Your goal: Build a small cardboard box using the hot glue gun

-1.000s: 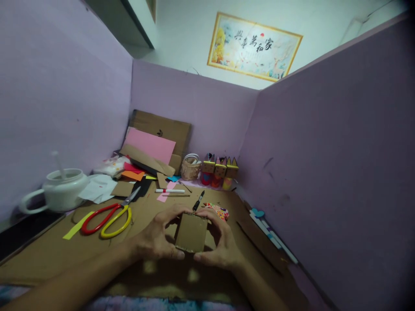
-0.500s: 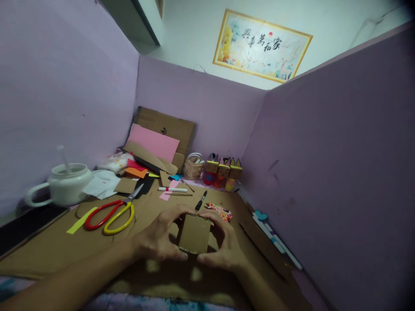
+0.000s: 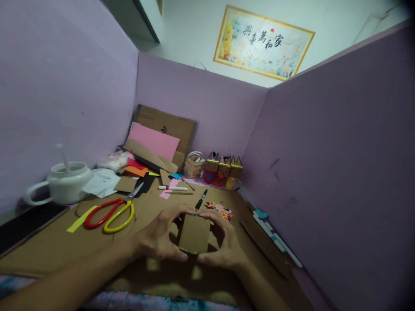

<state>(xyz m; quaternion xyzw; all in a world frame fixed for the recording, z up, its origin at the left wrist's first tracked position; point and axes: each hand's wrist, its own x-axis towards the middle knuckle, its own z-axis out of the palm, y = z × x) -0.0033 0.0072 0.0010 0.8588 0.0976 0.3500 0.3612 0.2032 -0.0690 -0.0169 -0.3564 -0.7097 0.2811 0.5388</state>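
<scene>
A small brown cardboard box (image 3: 195, 233) is held between both hands, near the front middle of the cardboard-covered table. My left hand (image 3: 165, 235) grips its left side, with the thumb at the near edge and fingers at the far edge. On the other side, my right hand (image 3: 223, 239) holds it the same way. The far fingertips almost meet, and the box's underside is hidden. Just beyond them lies a black pen (image 3: 201, 200). A colourful patterned piece (image 3: 220, 210) rests right of the pen.
Scissors with red and yellow handles (image 3: 118, 211) lie left, near a white pot (image 3: 69, 183) and a dark phone-like slab (image 3: 29, 226). Paper scraps, a small basket (image 3: 193, 166) and decorated figures (image 3: 223, 170) stand behind. White sticks (image 3: 275, 237) line the right wall.
</scene>
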